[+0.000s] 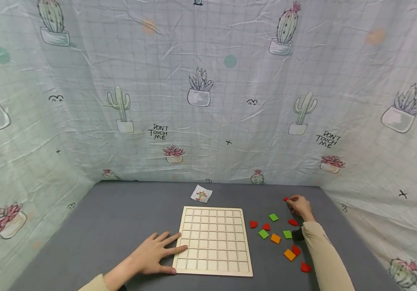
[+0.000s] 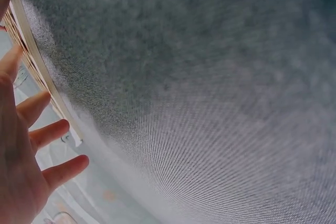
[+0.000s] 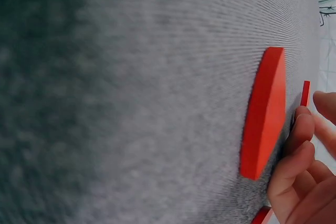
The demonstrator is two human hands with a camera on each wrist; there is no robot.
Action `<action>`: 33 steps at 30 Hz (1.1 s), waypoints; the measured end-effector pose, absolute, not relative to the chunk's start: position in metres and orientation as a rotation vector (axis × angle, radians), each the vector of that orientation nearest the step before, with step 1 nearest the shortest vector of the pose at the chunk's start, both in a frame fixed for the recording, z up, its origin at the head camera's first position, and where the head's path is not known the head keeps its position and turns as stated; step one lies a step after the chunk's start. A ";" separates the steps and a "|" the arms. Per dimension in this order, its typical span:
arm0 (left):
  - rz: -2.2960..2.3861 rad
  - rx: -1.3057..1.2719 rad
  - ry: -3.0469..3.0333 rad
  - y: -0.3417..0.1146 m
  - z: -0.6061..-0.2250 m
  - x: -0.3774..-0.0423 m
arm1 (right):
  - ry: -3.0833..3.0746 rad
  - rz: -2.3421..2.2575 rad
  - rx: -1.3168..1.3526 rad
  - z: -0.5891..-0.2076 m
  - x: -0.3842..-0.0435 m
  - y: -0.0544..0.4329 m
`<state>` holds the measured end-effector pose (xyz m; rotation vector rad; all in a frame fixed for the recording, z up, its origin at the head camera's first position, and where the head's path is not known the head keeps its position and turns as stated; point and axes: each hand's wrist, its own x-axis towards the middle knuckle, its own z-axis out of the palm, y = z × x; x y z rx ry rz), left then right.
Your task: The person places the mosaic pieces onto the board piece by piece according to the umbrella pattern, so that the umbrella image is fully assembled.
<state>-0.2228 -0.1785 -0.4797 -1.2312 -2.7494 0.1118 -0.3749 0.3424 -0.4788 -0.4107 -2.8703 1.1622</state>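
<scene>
A square wooden grid board (image 1: 216, 241) lies on the grey table. My left hand (image 1: 154, 252) rests at its left edge with fingers spread, some fingertips over the rim; the left wrist view shows the same straight fingers (image 2: 50, 135) along the board's side (image 2: 39, 56). Far to the right, my right hand (image 1: 300, 207) pinches a small red piece (image 1: 286, 199) between thumb and curled fingers, low at the table. In the right wrist view that red piece (image 3: 305, 93) pokes out past the fingertips, partly hidden by them. Another red piece (image 3: 265, 114) lies closer to the wrist.
Between board and right arm lie several loose flat pieces: green squares (image 1: 273, 217), orange squares (image 1: 289, 254) and red curved-edged ones (image 1: 305, 267). Behind the board is a small paper card (image 1: 201, 194) with a printed coloured pattern. A cactus-print curtain (image 1: 208, 121) encloses the table's back and sides.
</scene>
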 end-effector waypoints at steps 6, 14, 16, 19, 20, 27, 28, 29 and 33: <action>0.095 -1.236 -2.810 -0.177 -0.477 -0.223 | -2.905 1.133 -0.396 -0.479 -0.379 0.344; 0.107 -1.243 -2.802 -0.176 -0.476 -0.223 | -3.002 1.028 -0.387 -0.480 -0.385 0.343; 0.113 -1.246 -2.799 -0.176 -0.475 -0.222 | -3.010 1.018 -0.395 -0.481 -0.386 0.343; 0.123 -1.249 -2.795 -0.177 -0.475 -0.222 | -3.009 1.035 -0.374 -0.481 -0.386 0.343; 0.124 -1.250 -2.798 -0.177 -0.475 -0.222 | -3.010 1.043 -0.357 -0.481 -0.385 0.344; 0.079 -1.244 -2.843 -0.178 -0.473 -0.221 | -3.083 1.122 -0.100 -0.479 -0.374 0.350; 0.075 -1.238 -2.852 -0.178 -0.472 -0.221 | -3.087 1.138 -0.080 -0.479 -0.373 0.351; 0.074 -1.232 -2.859 -0.178 -0.472 -0.222 | -3.088 1.147 -0.072 -0.478 -0.372 0.351; 0.063 -1.224 -2.877 -0.176 -0.470 -0.223 | -3.083 1.153 -0.065 -0.478 -0.366 0.353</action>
